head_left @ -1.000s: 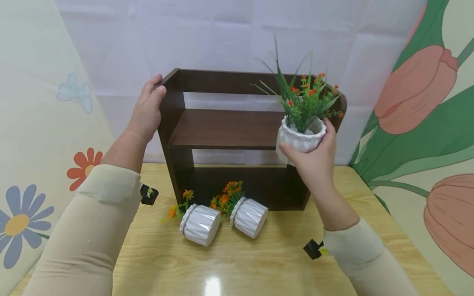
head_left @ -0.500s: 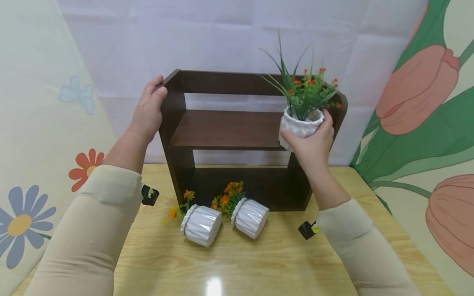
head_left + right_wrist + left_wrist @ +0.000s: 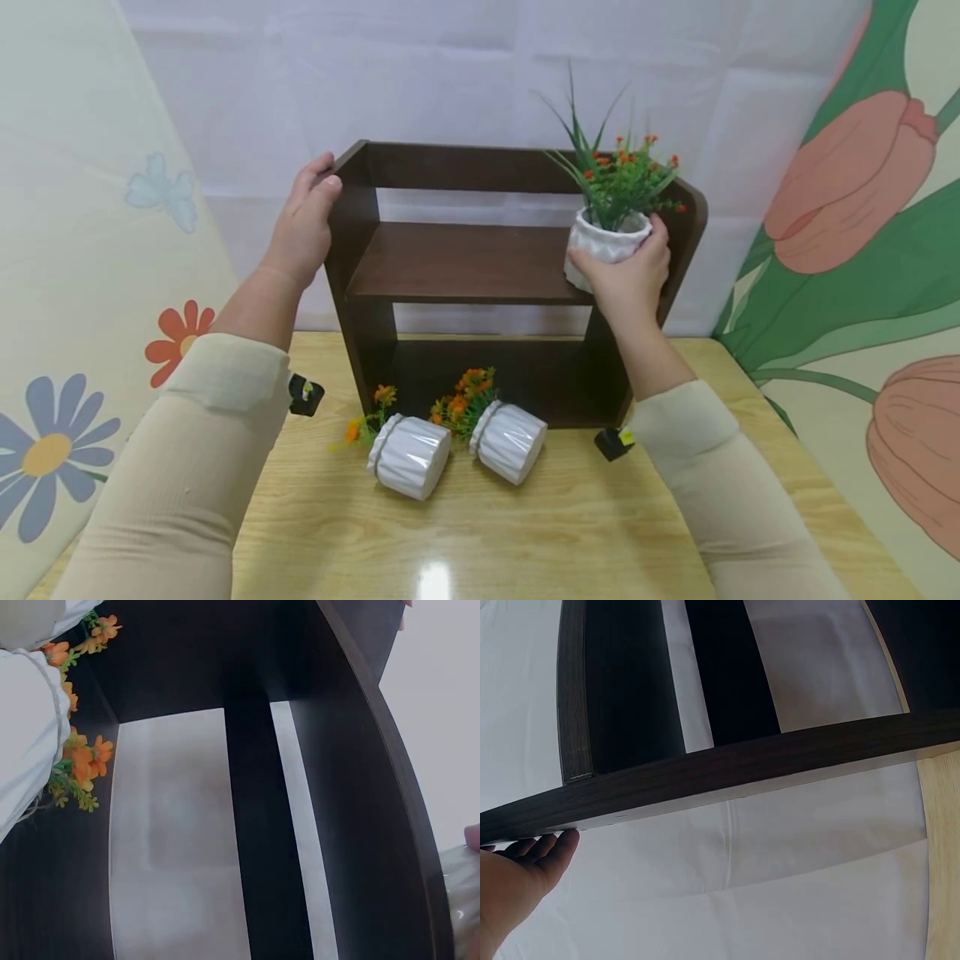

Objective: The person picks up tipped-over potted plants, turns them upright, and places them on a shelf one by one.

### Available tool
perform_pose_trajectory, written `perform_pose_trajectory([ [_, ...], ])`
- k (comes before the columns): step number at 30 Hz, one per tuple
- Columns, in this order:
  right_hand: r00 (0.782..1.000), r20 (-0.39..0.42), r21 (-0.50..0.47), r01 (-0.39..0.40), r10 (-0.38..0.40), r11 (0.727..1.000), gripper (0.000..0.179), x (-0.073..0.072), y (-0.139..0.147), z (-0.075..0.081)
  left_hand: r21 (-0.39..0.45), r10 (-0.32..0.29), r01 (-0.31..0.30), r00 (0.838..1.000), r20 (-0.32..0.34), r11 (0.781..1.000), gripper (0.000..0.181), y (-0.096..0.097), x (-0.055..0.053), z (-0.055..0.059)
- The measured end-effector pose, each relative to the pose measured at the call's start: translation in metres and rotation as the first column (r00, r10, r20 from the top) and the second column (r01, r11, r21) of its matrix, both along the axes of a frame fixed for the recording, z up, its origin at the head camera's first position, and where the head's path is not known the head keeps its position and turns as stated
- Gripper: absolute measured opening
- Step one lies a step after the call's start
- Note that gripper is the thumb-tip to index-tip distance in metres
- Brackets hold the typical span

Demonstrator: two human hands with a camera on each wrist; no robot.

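My right hand [image 3: 633,275] grips a white fluted flowerpot [image 3: 596,242], thumb on its front and fingers round its right side. Grass blades and small red-orange flowers rise from this pot, which is upright at the right end of the dark brown shelf's [image 3: 465,258] upper board. Only a part of the held pot [image 3: 457,881] shows at the right edge of the right wrist view. High on the shelf's left side panel, my left hand [image 3: 303,221] rests. In the left wrist view its fingertips [image 3: 564,844] touch the panel's outer face.
Two white pots with orange flowers, a left one [image 3: 410,457] and a right one [image 3: 508,442], lie on their sides on the wooden table [image 3: 525,533] before the shelf. A white cloth [image 3: 465,75] hangs behind; flower-patterned panels [image 3: 847,233] stand at both sides.
My right hand has carried the pot back, down and slightly left, from in front of the shelf onto its upper board's right end. My left hand has stayed on the side panel.
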State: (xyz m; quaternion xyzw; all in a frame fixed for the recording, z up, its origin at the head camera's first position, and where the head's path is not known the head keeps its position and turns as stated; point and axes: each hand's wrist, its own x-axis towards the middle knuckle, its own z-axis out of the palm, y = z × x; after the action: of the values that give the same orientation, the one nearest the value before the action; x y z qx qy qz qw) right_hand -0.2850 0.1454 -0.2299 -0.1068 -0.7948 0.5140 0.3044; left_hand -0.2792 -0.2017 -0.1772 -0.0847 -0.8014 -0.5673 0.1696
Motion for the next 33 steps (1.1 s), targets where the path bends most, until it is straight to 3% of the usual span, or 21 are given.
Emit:
perform_pose_trajectory([
  [12, 0.999, 0.029, 0.01, 0.038, -0.038, 0.999, 0.109, -0.0064, -0.0001, 0.0018, 0.015, -0.004, 0.004, 1.0, 0.01, 1.0, 0.056, 0.0007, 0.001, 0.0003],
  [33, 0.999, 0.049, 0.037, 0.008, -0.01, 0.999, 0.118, -0.0033, 0.0005, -0.0002, 0.002, -0.006, 0.006, 1.0, 0.011, 1.0, 0.056, -0.0025, -0.0013, -0.0015],
])
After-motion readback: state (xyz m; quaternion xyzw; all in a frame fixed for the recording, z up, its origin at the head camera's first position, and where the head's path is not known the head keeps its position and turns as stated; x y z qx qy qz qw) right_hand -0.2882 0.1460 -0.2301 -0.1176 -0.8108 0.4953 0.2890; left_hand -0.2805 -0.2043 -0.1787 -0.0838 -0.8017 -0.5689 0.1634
